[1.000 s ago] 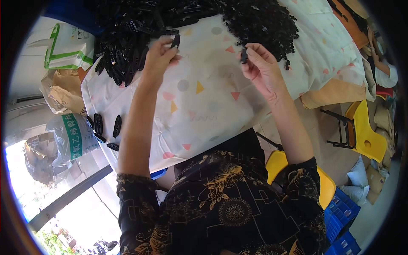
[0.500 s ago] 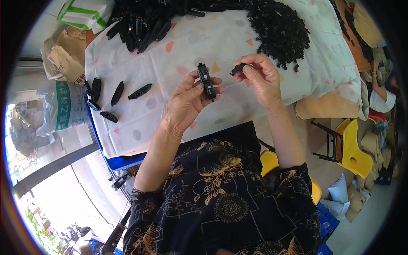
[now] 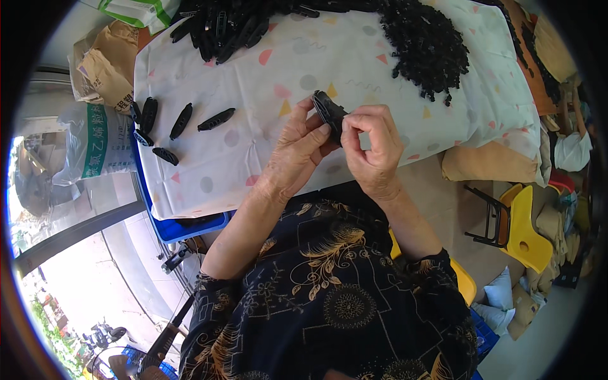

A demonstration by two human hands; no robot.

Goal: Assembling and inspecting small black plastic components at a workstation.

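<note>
My left hand (image 3: 299,149) grips an elongated black plastic part (image 3: 329,109), tilted above the near side of the table. Its thumb presses one side and the fingers wrap the other. My right hand (image 3: 373,142) is closed in a pinch against the part's right side, touching it. The small black plastic piece in that pinch is almost wholly hidden by the fingertips. Several similar long black parts lie on the cloth to the left, among them one part (image 3: 216,120) nearest my left hand.
A patterned white cloth (image 3: 240,82) covers the table. At its far side are a heap of long black parts (image 3: 218,28) and a pile of small black pieces (image 3: 427,50). Bags (image 3: 104,69) stand at the left; a yellow chair (image 3: 529,228) is at the right.
My right hand has moved left and brought the small black piece against the long part. My left hand has turned the long part over slightly and shifted right. The view has shifted a little.
</note>
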